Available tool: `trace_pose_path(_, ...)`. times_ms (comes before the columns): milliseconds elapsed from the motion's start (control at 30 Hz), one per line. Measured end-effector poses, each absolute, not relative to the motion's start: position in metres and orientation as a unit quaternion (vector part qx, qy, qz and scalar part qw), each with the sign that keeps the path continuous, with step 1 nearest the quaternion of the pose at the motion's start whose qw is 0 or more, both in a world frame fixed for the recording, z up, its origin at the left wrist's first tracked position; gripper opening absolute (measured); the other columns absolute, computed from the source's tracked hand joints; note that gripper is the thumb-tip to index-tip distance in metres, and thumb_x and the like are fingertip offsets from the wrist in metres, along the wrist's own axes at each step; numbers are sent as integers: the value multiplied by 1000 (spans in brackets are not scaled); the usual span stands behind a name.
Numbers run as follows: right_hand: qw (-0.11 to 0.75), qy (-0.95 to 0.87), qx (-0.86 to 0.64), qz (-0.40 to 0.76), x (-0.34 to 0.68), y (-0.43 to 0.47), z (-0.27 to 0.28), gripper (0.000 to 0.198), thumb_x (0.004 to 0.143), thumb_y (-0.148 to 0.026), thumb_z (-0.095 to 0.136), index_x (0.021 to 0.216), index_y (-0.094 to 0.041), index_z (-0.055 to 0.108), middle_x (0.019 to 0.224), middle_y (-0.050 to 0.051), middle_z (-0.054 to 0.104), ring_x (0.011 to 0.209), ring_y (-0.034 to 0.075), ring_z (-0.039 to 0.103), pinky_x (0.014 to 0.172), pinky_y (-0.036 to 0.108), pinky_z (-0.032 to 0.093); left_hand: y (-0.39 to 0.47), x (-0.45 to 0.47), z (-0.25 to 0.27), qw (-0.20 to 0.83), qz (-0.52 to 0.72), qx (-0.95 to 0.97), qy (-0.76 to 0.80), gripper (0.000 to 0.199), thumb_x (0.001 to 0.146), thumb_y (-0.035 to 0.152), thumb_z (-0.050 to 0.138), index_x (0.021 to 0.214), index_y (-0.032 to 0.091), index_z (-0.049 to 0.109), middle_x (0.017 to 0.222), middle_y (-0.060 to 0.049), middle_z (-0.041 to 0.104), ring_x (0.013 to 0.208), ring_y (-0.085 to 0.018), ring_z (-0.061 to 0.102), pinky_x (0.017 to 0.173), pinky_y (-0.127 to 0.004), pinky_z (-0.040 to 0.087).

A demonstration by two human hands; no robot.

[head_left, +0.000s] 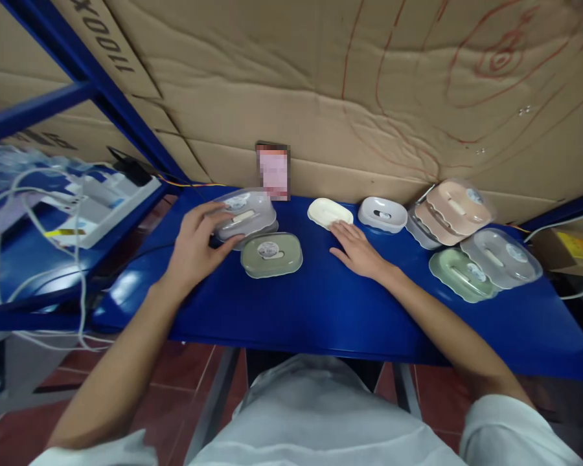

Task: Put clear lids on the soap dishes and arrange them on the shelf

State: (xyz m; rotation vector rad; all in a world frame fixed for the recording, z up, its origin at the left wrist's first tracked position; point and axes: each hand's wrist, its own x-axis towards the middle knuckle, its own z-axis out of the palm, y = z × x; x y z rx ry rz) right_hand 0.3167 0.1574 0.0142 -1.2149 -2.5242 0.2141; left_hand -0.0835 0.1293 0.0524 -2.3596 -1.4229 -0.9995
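Observation:
My left hand (197, 243) has its fingers and thumb around the side of a grey soap dish (243, 220) with a clear lid, which sits over another grey piece on the table. Just in front lies a green soap dish (271, 255), also under a clear lid with a round sticker. My right hand (359, 249) is stretched out, its fingertips resting on the near edge of a cream oval dish piece (326, 211); the thumb is apart. Right of it stands an uncovered pale grey soap dish (383, 215) with a dark slot in its middle.
At the right are stacked pink soap dishes (454, 210), a grey lidded one (502, 257) and a green one (461, 275). A phone-like object (273, 169) leans on the cardboard wall (252, 77). White cables (82, 272) and a white tray (111, 210) lie left, beyond a blue frame post (111, 110).

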Motion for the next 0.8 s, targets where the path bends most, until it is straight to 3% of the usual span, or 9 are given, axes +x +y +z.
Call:
trace_pose_path(133,191,-891,-406,70,287,140,22,53,114,-46,44,158,-19,53,160,18,58,153,35,50,126,61,40,139,-91,42,84,-328,-809,-480,34,102,38,70,129,20,60,144,-15,62,139,-34,60,116,-59,53)
trace_pose_path(267,193,-904,-362,124,252,116,26,62,109,-54,57,161,-21,48,153,17,63,139,34,62,113,54,52,140,-90,46,69,-313,-822,-470,39,103,39,69,133,18,58,147,-15,58,141,-34,57,117,-60,52)
trace_pose_path(367,188,-910,-335,155,238,120,27,56,110,-40,57,162,-23,45,157,15,61,142,32,61,116,52,51,138,-91,52,67,-307,-825,-469,44,105,40,67,141,18,54,152,-15,52,144,-35,54,119,-61,51)
trace_pose_path(467,210,-906,-337,148,250,139,30,56,111,-39,54,163,-23,44,158,13,60,143,30,60,119,51,48,126,-85,58,82,-321,-817,-473,42,106,36,65,143,20,55,158,-12,48,148,-38,50,123,-63,48)
trace_pose_path(600,223,-866,-444,60,286,161,28,52,111,-36,51,159,-17,50,156,19,61,147,35,56,123,59,42,87,-40,59,147,-353,-831,-404,35,100,22,68,134,23,62,148,-12,59,139,-35,59,113,-56,55)
trace_pose_path(667,192,-862,-467,42,301,162,25,48,110,-35,53,153,-13,56,151,22,64,144,38,57,122,62,40,67,-4,55,118,-327,-877,-331,37,98,17,68,134,23,63,140,-13,65,131,-30,65,109,-49,57)
trace_pose_path(800,184,-894,-401,75,330,148,27,39,111,-38,51,140,-17,66,140,16,72,135,30,65,120,52,45,59,61,43,85,-226,-927,-286,43,98,15,63,141,21,64,149,-16,64,137,-31,62,115,-51,51)
